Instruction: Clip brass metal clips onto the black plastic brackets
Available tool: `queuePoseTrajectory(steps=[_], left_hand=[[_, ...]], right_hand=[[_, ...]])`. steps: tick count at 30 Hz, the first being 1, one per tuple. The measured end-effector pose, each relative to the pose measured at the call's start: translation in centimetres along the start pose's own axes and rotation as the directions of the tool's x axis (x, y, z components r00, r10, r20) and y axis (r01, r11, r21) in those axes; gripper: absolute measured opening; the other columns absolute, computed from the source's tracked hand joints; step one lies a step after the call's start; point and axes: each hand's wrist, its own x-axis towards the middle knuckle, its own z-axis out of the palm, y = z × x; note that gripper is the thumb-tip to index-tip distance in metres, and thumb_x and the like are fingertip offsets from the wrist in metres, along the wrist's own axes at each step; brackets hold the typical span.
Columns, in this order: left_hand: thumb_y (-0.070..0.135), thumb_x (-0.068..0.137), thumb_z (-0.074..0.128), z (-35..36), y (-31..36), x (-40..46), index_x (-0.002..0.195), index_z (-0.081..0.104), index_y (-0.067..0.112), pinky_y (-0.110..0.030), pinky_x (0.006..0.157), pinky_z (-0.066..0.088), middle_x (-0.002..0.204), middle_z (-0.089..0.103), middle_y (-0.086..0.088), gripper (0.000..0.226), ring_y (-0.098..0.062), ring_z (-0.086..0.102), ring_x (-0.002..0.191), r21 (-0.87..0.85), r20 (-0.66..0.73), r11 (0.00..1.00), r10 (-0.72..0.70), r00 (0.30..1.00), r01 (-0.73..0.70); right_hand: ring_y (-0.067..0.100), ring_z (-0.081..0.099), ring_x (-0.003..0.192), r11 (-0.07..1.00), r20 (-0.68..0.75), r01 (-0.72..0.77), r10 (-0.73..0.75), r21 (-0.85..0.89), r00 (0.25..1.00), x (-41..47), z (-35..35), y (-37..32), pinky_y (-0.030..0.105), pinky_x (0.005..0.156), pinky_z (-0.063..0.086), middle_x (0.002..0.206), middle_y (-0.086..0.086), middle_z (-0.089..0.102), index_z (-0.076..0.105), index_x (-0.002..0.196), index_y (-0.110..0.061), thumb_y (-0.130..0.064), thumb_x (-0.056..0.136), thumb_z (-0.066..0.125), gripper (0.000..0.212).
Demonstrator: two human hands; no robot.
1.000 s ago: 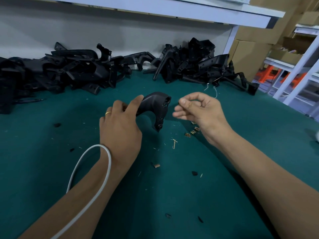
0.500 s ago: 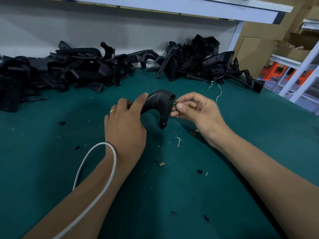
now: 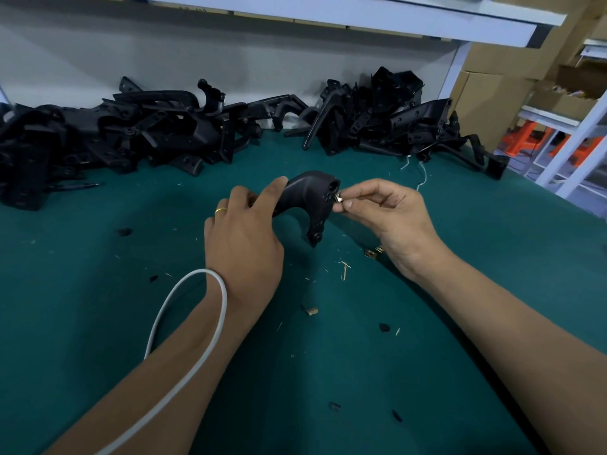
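A: Head view, item one: the black bracket (image 3: 308,200). Where does it sit?
B: Held above the green table (image 3: 98,307), between the two hands. The left hand (image 3: 244,239) grips its near end, thumb laid along the top, other fingers curled behind it. The curved arm of the part points down towards the cloth.
A: Item two: the brass clip (image 3: 338,199)?
B: Pinched between thumb and forefinger of the right hand (image 3: 391,218), the remaining fingers curled in. The clip touches the bracket's right face, just beside the round hole; whether it is seated cannot be told.
A: Other stock?
B: Loose clips (image 3: 372,252) on the cloth under the right wrist. Two piles of black brackets (image 3: 131,133) along the back. A white cable (image 3: 197,323) loops over the left forearm.
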Motion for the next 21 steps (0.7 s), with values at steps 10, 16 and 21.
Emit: queuePoseTrajectory(steps=[10,16,21], left_hand=[[0.0,0.096,0.053,0.2,-0.1,0.0,0.154,0.044,0.031,-0.048,0.087,0.043,0.114,0.052,-0.01,0.066,-0.032,0.05,0.1,-0.004,-0.006,1.0,0.012,1.0,-0.012],[0.0,0.095,0.053,0.3,-0.2,0.1,0.153,0.045,0.031,-0.049,0.086,0.044,0.115,0.052,-0.011,0.066,-0.033,0.05,0.101,-0.004,-0.007,1.0,0.02,1.0,-0.02],[-0.002,0.094,0.054,0.3,-0.2,0.1,0.153,0.046,0.029,-0.049,0.083,0.044,0.113,0.053,-0.012,0.067,-0.035,0.05,0.098,-0.003,-0.007,0.999,0.033,0.999,-0.033]], right_hand=[[0.03,0.076,0.088,0.997,-0.017,-0.002,0.004,0.082,1.0,0.0,0.2,-0.1,0.044,0.093,0.062,0.091,0.02,0.076,0.07,0.099,0.001,0.008,0.087,0.075,0.016],[0.036,0.076,0.093,0.986,-0.016,-0.076,0.079,0.146,0.997,-0.1,0.4,0.2,0.047,0.096,0.06,0.099,0.025,0.076,0.069,0.105,0.0,0.006,0.086,0.076,0.021],[0.031,0.077,0.09,0.959,-0.024,-0.107,0.117,0.262,0.993,-0.2,1.0,0.3,0.04,0.09,0.062,0.096,0.021,0.077,0.07,0.1,-0.002,0.007,0.085,0.076,0.019]])
